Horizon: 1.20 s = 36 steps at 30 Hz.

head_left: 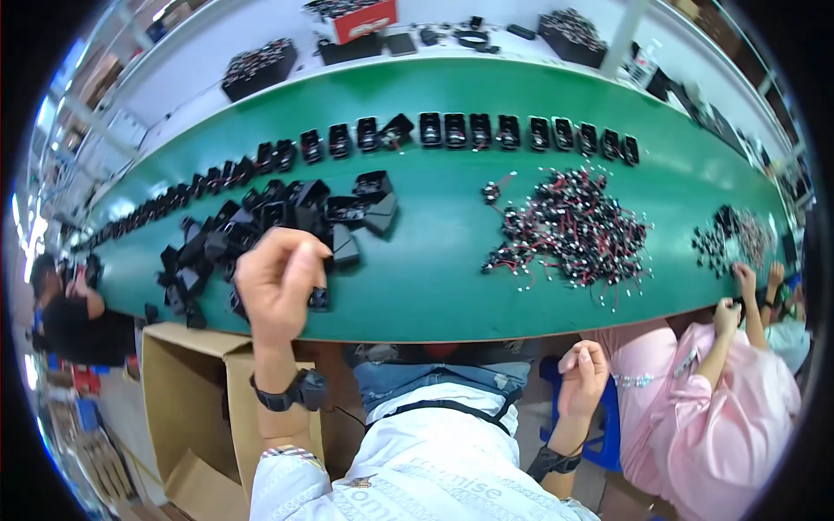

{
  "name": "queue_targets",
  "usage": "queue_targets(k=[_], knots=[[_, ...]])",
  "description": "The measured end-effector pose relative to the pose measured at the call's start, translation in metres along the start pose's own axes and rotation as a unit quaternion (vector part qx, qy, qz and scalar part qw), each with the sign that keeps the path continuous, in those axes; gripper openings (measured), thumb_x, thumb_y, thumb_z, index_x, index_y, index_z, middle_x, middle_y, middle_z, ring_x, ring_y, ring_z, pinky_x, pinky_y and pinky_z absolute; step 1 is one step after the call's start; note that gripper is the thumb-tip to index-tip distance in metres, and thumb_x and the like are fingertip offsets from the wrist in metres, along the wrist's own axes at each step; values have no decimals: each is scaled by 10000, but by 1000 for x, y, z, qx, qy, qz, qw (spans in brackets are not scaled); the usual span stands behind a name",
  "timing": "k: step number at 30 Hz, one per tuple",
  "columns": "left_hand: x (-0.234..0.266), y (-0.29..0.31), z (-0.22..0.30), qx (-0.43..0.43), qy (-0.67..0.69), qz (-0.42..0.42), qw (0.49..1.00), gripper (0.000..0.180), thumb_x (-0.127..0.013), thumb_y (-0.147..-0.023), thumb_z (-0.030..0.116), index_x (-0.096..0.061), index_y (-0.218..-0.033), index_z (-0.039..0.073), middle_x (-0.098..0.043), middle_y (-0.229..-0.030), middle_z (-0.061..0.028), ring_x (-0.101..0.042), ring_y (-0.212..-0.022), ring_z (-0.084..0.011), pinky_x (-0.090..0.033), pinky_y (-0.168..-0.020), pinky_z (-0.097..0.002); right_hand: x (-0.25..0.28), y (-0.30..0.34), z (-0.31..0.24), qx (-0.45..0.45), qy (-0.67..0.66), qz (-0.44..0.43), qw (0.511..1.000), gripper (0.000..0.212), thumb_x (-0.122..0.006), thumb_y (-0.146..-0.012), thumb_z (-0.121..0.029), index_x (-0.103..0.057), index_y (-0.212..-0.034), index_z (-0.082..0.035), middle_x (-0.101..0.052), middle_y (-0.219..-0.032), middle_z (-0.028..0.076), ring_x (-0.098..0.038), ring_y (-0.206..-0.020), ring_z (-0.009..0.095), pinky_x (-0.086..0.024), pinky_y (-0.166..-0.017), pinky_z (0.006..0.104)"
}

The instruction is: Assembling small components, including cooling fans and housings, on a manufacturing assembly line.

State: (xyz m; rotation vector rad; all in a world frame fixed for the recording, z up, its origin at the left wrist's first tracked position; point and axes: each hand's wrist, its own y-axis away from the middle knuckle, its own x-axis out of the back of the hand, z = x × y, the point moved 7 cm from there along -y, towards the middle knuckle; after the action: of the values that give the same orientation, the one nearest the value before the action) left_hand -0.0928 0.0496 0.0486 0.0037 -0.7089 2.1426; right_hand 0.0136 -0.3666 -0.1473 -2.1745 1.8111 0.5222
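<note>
1. Left hand (pixel 282 282): fingers curled in, kinda can't tell if they've got anything.
2. Black housings (pixel 226 239): heaped around and beyond those fingers.
3. Right hand (pixel 582 378): loosely half-open, off the green table (pixel 434 286)'s edge.

one housing heap (pixel 228 236), one large wired-part heap (pixel 573 227), one green table (pixel 434 252)

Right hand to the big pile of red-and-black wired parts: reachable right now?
Probably yes: the right hand is near the close edge of the green table, and the pile of wired parts lies beyond that edge, with nothing visible blocking between.
</note>
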Motion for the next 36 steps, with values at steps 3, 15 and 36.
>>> queue_targets(k=[3, 15, 36], knots=[[-45, 12, -26, 12, -23, -131, 991, 120, -636, -952, 66, -696, -888, -15, -664, -717, -54, -617, -619, -105, -462, -574, -254, 6, 57, 44, -191, 9, -49, 980, 157, -621, -1032, -182, -648, -1095, -40, -640, -832, 27, -602, -754, 118, -475, -686, 271], [-106, 74, -46, -24, -35, -432, 901, 120, -759, -872, 122, -743, -968, 52, -717, -855, -103, -696, -761, -279, -547, -686, -376, 231, 245, 64, -576, 518, -554, 305, 231, -686, -835, -307, -806, -922, -130, -784, -980, 82, -758, -919, 295, -596, -724, 450], [-71, -15, -104, -59, -402, -122, 906, 641, -838, -773, 193, -564, -1337, 58, -546, -1367, -166, -480, -1332, -405, -425, -1096, -508, -218, -210, -20, 197, 771, -204, 569, 358, -766, -865, -319, -734, -1102, -52, -762, -943, 102, -725, -947, 320, -580, -830, 448]])
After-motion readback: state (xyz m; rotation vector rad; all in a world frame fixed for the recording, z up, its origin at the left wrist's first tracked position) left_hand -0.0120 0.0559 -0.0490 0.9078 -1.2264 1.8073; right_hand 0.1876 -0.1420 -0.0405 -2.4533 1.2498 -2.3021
